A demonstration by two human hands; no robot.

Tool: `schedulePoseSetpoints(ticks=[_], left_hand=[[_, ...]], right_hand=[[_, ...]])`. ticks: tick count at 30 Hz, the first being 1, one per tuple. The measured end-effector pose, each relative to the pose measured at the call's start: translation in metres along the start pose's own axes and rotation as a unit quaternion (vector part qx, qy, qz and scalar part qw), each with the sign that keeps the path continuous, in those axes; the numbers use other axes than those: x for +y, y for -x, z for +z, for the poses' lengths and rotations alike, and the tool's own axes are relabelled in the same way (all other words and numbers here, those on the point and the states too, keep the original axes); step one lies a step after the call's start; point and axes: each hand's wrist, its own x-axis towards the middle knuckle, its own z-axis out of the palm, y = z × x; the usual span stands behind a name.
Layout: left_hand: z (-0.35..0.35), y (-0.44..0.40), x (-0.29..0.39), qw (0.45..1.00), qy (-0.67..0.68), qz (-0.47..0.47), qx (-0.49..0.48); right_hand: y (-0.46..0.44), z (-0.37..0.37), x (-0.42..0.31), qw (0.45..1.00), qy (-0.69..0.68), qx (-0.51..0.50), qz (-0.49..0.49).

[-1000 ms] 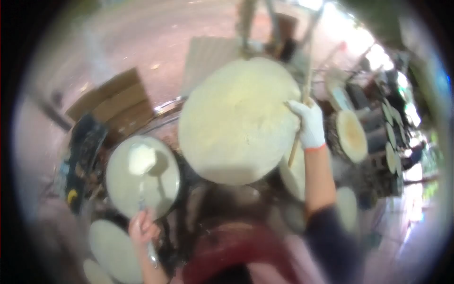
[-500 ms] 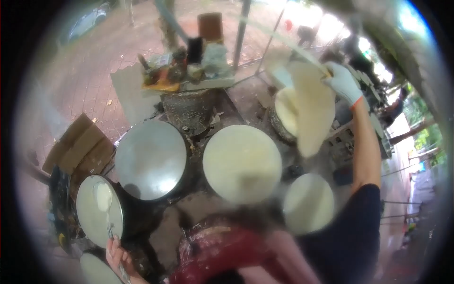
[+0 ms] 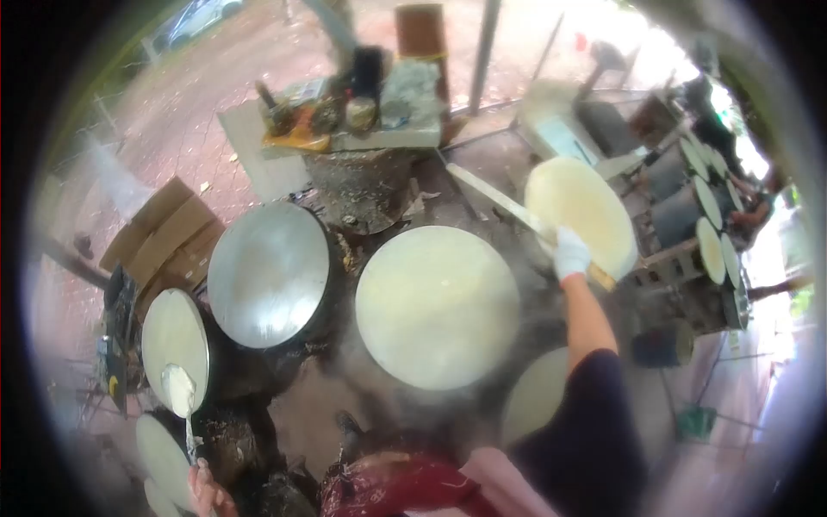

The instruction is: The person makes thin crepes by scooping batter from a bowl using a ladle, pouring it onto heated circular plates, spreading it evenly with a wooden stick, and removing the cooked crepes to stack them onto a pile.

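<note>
Fingers of the gloved right hand (image 3: 570, 254) are clenched around a pale flat stick (image 3: 495, 196), its long axis slanting away to the left; a round pale stack (image 3: 581, 207) lies just beyond, nearer this hand than the left hand (image 3: 208, 491), which grasps a ladle (image 3: 182, 398), its bowl at a side pan (image 3: 172, 332), contact unclear. Between stand a shiny griddle (image 3: 269, 274) and a pale-coated griddle (image 3: 438, 308); paved ground (image 3: 194, 159) spreads behind.

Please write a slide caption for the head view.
Gloved right hand grips a long stick, bare left hand holds a white-coated ladle, among round griddles.
</note>
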Motion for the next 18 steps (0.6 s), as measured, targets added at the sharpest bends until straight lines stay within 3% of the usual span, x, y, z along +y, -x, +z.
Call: schedulePoseSetpoints(ticks=[1, 2, 4, 6, 7, 8, 10, 11, 12, 13, 14, 15, 17, 18], left_hand=[[0.008, 0.008, -0.001, 0.999, 0.043, -0.007, 0.002], [0.003, 0.010, -0.006, 0.993, 0.081, -0.007, -0.081], [0.005, 0.028, -0.001, 1.000, -0.001, -0.022, 0.008], [0.014, 0.051, -0.008, 0.998, 0.030, -0.032, 0.041], [0.010, 0.062, -0.014, 0.995, 0.089, -0.020, 0.029], [0.007, 0.073, -0.022, 0.989, 0.149, -0.010, 0.015], [0.034, 0.094, -0.031, 0.966, 0.255, 0.049, 0.011], [0.030, 0.114, -0.030, 0.965, 0.252, 0.073, 0.011], [0.017, 0.135, -0.028, 0.966, 0.239, 0.097, -0.005], [0.010, 0.121, -0.014, 0.968, 0.227, 0.104, -0.021], [0.001, 0.160, -0.015, 0.952, 0.258, 0.164, 0.030], [-0.013, 0.182, -0.017, 0.928, 0.294, 0.215, 0.075], [-0.045, 0.235, -0.020, 0.909, 0.280, 0.289, 0.112], [-0.060, 0.264, -0.022, 0.899, 0.253, 0.333, 0.133]], right_hand=[[0.003, 0.000, -0.004, 1.000, -0.017, -0.001, -0.001], [0.003, -0.001, -0.008, 0.999, -0.033, 0.000, -0.004], [-0.005, -0.002, -0.011, 0.998, -0.037, 0.040, -0.032], [-0.019, 0.016, 0.001, 1.000, 0.006, 0.022, -0.013], [-0.014, -0.023, -0.029, 0.994, -0.074, 0.048, -0.065], [-0.006, -0.064, -0.066, 0.991, -0.117, -0.061, 0.003], [-0.014, -0.026, -0.055, 0.996, 0.063, -0.051, -0.026], [-0.008, 0.004, -0.042, 0.988, -0.051, 0.066, -0.127], [-0.003, 0.034, -0.030, 0.946, -0.135, 0.165, -0.244], [0.017, -0.029, -0.114, 0.993, 0.033, 0.030, -0.108], [0.031, -0.027, -0.147, 0.997, 0.016, -0.054, -0.048], [0.055, -0.003, -0.164, 0.985, 0.012, 0.003, -0.170], [0.100, 0.019, -0.224, 0.982, -0.112, -0.003, -0.150], [0.123, 0.021, -0.266, 0.973, -0.058, -0.006, -0.221]])
